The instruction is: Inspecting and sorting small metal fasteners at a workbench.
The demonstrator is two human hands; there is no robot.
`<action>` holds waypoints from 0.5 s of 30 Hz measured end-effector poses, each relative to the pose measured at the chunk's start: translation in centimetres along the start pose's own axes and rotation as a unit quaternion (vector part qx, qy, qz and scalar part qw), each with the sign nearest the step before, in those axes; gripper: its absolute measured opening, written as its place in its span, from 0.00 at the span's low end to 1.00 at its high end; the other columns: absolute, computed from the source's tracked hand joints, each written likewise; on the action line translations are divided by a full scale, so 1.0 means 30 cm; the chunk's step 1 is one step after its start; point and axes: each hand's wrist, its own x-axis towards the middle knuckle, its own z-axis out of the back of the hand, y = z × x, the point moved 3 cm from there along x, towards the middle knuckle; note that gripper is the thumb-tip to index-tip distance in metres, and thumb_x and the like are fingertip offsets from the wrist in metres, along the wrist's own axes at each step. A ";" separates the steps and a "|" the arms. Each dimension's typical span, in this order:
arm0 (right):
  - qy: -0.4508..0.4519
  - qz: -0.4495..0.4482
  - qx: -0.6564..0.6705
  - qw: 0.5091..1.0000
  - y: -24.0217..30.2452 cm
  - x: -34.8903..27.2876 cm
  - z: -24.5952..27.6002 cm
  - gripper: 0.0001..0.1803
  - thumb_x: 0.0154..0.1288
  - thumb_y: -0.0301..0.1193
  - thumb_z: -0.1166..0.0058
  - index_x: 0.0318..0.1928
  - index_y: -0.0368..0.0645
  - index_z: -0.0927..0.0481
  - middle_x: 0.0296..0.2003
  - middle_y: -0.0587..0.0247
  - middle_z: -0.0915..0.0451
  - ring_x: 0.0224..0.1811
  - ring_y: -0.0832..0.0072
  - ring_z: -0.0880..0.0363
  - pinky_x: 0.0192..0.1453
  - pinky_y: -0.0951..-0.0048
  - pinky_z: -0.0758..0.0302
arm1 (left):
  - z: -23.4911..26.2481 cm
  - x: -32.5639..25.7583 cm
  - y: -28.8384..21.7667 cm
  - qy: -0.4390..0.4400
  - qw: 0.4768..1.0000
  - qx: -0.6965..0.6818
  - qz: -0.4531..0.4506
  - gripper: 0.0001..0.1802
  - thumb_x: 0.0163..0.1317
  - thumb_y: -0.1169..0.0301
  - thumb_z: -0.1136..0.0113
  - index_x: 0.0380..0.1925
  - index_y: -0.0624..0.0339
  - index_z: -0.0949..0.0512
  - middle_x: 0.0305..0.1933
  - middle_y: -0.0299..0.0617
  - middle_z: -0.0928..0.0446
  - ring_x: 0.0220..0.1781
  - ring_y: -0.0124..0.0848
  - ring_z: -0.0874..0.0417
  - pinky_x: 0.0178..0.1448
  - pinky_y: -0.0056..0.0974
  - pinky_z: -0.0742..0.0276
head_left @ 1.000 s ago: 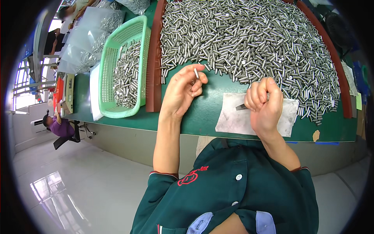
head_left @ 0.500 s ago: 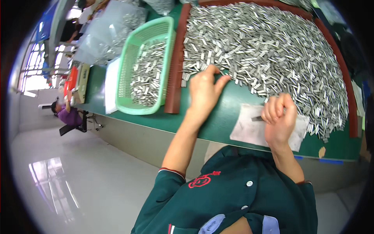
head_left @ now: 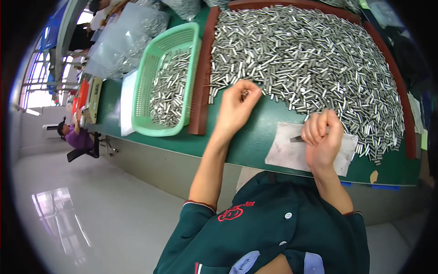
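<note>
A big heap of small shiny metal pins (head_left: pixel 310 59) covers the green table (head_left: pixel 255 137) inside a brown rim. My left hand (head_left: pixel 237 107) rests at the near edge of the heap, its fingers curled around a few pins. My right hand (head_left: pixel 321 139) is closed on a thin dark metal tool whose tip sticks out to the left, above a white cloth (head_left: pixel 283 153). A green plastic basket (head_left: pixel 143 98) at the left holds more pins.
Clear plastic bags (head_left: pixel 123 36) with pins lie behind the basket. A white sheet (head_left: pixel 127 102) lies left of the basket. A person in purple (head_left: pixel 75 134) sits far off at the left. The table's front edge runs just before my chest.
My left hand went from lifted with one pin between its fingertips down to the heap's edge, where it closed on pins. My right hand stayed over the cloth. The camera view shifted.
</note>
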 end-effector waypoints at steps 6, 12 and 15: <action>0.002 0.006 -0.010 1.000 0.000 0.004 0.003 0.19 0.65 0.33 0.70 0.14 0.45 0.46 0.09 0.71 0.47 0.10 0.85 0.56 0.13 0.81 0.57 | -0.012 -0.040 0.024 0.147 0.863 -0.458 0.154 0.09 0.60 0.71 0.50 0.38 0.63 0.29 0.25 0.35 0.35 0.19 0.17 0.46 0.23 0.21 0.47; 0.000 0.007 -0.007 1.000 0.000 0.001 0.006 0.20 0.65 0.32 0.71 0.14 0.45 0.45 0.09 0.71 0.46 0.09 0.86 0.55 0.13 0.81 0.56 | -0.019 -0.047 0.039 0.135 0.876 -0.442 0.139 0.08 0.60 0.74 0.53 0.37 0.65 0.29 0.28 0.40 0.29 0.18 0.17 0.43 0.23 0.22 0.45; 0.000 0.010 -0.011 1.000 0.000 -0.001 0.008 0.20 0.65 0.32 0.72 0.14 0.45 0.45 0.09 0.71 0.46 0.09 0.86 0.55 0.13 0.81 0.56 | -0.020 -0.049 0.039 0.133 0.874 -0.446 0.141 0.08 0.61 0.73 0.53 0.37 0.65 0.29 0.28 0.40 0.29 0.18 0.17 0.43 0.23 0.22 0.45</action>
